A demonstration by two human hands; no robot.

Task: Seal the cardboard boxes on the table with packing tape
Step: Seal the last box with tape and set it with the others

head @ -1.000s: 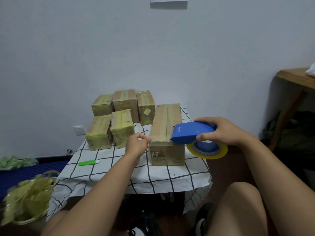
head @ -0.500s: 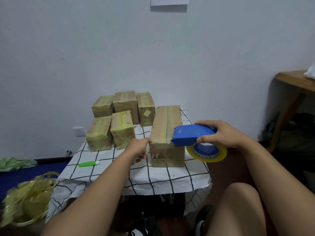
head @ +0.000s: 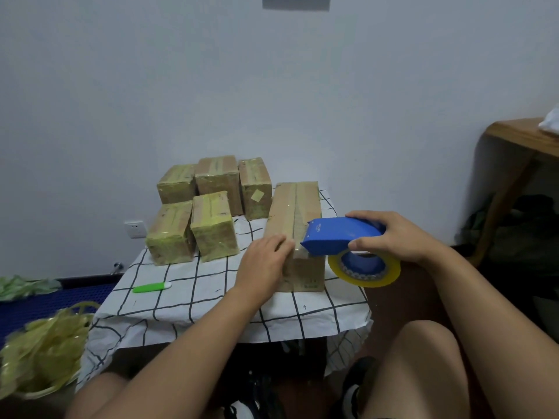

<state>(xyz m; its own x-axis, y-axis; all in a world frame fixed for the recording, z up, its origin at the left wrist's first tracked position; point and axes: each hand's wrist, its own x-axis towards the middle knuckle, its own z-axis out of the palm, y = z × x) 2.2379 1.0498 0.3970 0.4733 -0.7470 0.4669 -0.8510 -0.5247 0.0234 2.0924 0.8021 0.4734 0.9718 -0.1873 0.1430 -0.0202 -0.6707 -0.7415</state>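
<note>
The counter carries a long cardboard box between both hands. The left hand lies flat on its near corner, fingers straight; the right hand grips the blue tape dispenser, nose touching the box top.

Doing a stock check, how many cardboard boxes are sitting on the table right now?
6. Five small tape-wrapped cardboard boxes cluster at the back left: three behind, two in front. One long brown cardboard box lies right. More may hide behind.
</note>
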